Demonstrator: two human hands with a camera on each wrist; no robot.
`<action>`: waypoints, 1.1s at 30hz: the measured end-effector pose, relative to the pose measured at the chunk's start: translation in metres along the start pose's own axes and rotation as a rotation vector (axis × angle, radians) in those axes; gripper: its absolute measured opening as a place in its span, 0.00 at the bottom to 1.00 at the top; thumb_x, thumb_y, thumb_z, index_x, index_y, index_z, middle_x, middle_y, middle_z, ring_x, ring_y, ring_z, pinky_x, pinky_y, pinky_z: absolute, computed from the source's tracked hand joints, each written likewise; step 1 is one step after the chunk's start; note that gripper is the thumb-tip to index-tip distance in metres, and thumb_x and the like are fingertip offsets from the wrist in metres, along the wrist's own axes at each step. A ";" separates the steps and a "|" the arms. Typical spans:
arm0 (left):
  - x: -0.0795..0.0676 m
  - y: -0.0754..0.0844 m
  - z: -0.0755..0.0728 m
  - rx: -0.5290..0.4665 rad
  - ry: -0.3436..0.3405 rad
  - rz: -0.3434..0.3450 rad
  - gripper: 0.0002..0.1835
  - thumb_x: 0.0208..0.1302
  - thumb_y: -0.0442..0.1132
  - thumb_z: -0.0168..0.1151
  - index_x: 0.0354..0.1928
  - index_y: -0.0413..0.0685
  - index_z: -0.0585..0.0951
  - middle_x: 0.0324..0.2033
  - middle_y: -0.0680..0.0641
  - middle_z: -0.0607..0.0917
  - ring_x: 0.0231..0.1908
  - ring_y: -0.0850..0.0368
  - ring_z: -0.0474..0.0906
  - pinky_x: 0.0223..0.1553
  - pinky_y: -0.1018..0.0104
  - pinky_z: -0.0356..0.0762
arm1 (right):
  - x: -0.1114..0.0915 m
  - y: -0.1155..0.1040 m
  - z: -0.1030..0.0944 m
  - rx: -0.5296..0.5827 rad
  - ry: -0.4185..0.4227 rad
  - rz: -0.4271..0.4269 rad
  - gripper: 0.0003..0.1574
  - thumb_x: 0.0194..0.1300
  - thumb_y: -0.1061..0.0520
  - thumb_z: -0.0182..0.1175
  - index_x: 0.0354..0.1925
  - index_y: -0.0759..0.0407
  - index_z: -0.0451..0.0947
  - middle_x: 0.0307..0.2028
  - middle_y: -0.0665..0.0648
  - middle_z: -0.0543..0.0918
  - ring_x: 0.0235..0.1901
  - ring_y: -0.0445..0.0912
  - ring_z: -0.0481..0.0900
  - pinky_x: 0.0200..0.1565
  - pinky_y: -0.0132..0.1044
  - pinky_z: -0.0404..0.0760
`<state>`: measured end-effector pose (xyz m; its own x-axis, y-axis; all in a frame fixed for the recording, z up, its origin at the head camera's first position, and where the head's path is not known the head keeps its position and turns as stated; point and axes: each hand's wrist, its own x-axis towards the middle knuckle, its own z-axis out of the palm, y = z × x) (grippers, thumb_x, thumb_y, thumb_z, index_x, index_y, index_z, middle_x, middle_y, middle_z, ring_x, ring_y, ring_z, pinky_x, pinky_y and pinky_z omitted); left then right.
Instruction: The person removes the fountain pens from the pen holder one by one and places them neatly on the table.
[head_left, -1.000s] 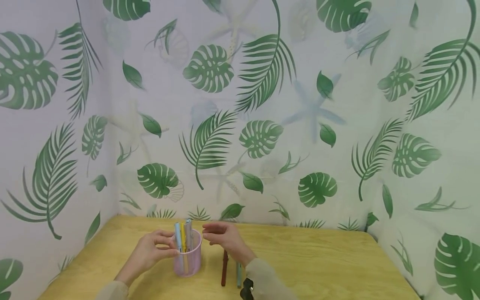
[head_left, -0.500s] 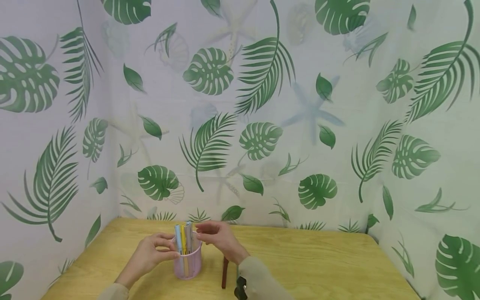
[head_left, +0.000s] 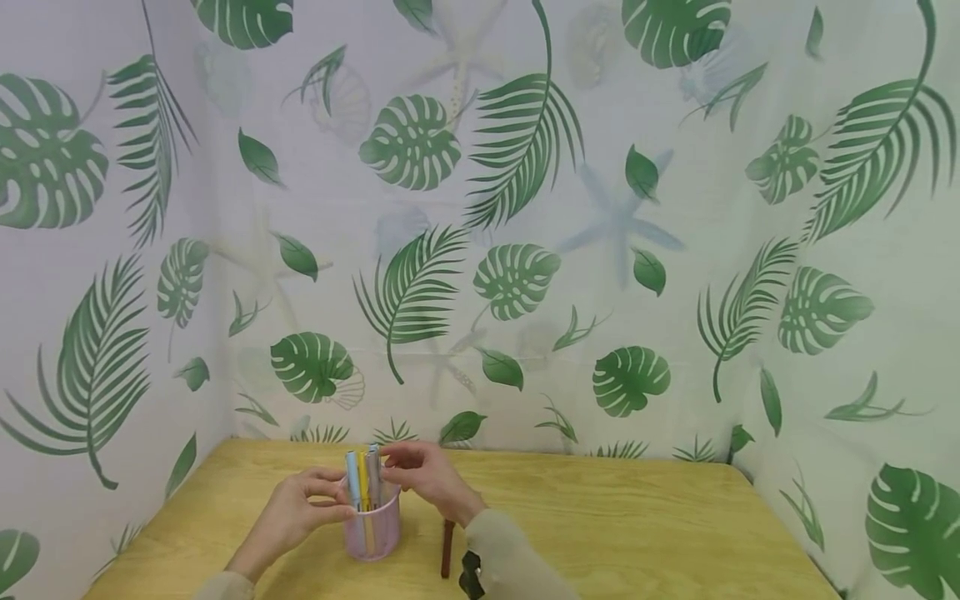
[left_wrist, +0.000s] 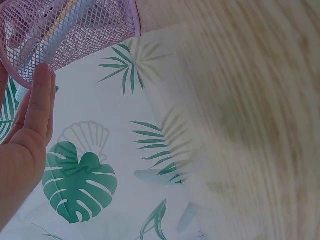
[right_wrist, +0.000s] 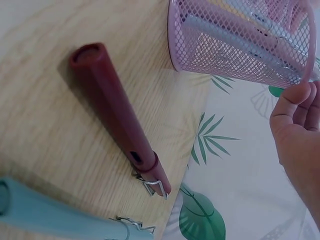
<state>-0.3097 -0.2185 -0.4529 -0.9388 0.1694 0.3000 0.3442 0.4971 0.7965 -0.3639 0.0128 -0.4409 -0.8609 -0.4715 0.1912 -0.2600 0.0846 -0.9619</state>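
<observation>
A pink mesh pen holder [head_left: 372, 537] stands upright on the table. In it are a light blue pen [head_left: 352, 479], a yellow pen [head_left: 364, 487] and a grey pen [head_left: 373, 479], among others. My left hand [head_left: 288, 510] grips the holder's left side, thumb at the front rim; in the left wrist view a finger [left_wrist: 41, 97] lies along the mesh. At the right rim is my right hand [head_left: 433, 479], fingers extended by the grey pen's top and thumb apart from them. In the right wrist view that thumb [right_wrist: 295, 94] is right at the rim.
A dark red pen [right_wrist: 115, 107] with a wire clip lies on the wooden table [head_left: 615, 533], right of the holder. Beside it lies a teal pen [right_wrist: 65, 215], hidden by my right forearm in the head view. Leaf-printed cloth [head_left: 525, 400] hangs behind.
My right hand has moved left, from beside the pen holder to its rim and the pens. The right sleeve now covers the teal pen. The left hand keeps its grip.
</observation>
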 end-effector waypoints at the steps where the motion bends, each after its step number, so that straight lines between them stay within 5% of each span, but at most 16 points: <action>1: 0.000 0.000 0.000 0.005 0.000 -0.002 0.09 0.49 0.43 0.77 0.26 0.49 0.85 0.54 0.38 0.82 0.57 0.37 0.76 0.45 0.63 0.88 | 0.000 -0.001 0.001 -0.004 -0.002 0.003 0.17 0.65 0.59 0.64 0.53 0.56 0.82 0.41 0.56 0.85 0.35 0.41 0.77 0.32 0.31 0.76; 21: 0.005 -0.001 -0.001 0.030 -0.001 0.024 0.09 0.49 0.43 0.77 0.25 0.50 0.85 0.53 0.37 0.82 0.56 0.35 0.77 0.44 0.65 0.88 | 0.010 -0.003 0.006 -0.071 0.030 0.025 0.22 0.65 0.61 0.64 0.57 0.51 0.80 0.41 0.55 0.81 0.35 0.43 0.76 0.32 0.33 0.80; 33: 0.002 -0.002 0.000 0.001 0.006 0.006 0.09 0.49 0.42 0.77 0.25 0.49 0.85 0.53 0.37 0.82 0.56 0.35 0.77 0.44 0.65 0.88 | 0.014 -0.002 0.013 -0.105 0.049 0.039 0.18 0.66 0.63 0.62 0.55 0.58 0.80 0.44 0.58 0.81 0.34 0.44 0.75 0.30 0.32 0.78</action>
<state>-0.3128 -0.2197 -0.4539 -0.9365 0.1671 0.3083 0.3501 0.4971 0.7939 -0.3700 -0.0055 -0.4386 -0.8909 -0.4227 0.1663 -0.2685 0.1949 -0.9434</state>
